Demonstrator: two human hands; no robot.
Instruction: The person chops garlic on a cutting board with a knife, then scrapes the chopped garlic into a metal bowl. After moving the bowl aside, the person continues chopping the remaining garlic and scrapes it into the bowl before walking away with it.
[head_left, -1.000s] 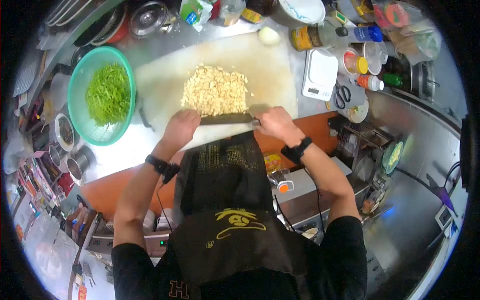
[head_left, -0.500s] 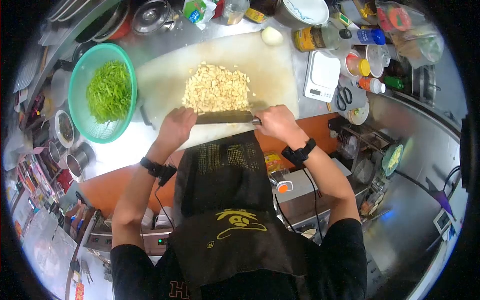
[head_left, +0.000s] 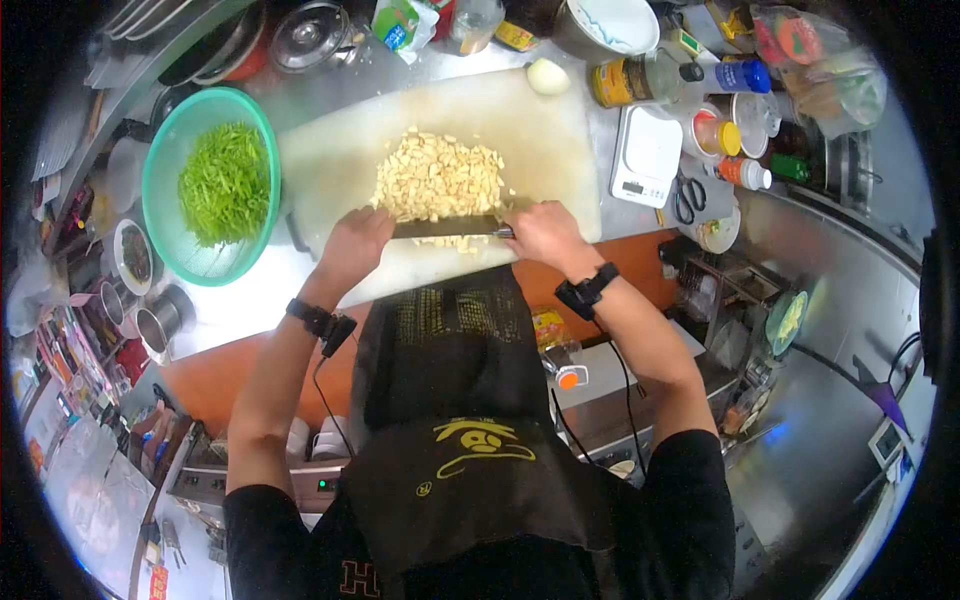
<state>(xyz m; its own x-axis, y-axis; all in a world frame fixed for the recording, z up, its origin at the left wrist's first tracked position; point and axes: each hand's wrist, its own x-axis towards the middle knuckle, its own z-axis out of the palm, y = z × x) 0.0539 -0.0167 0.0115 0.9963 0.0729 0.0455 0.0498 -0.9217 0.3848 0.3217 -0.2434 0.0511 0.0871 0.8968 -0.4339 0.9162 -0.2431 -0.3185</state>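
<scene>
The right hand (head_left: pixel 547 236) grips a knife (head_left: pixel 447 228) by its handle, the left hand (head_left: pixel 359 241) its tip, chopped pieces (head_left: pixel 440 178) mostly beyond.

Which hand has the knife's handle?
The right hand, closed on the knife at its handle end; the left hand is at the opposite end.

on the board (head_left: pixel 330 150), we see most bits (head_left: pixel 440 178) behind the knife (head_left: pixel 445 228); a basket (head_left: pixel 216 268) with leaves (head_left: pixel 225 185) sits left, a scale (head_left: pixel 646 150) and scissors (head_left: pixel 690 195) right.
</scene>
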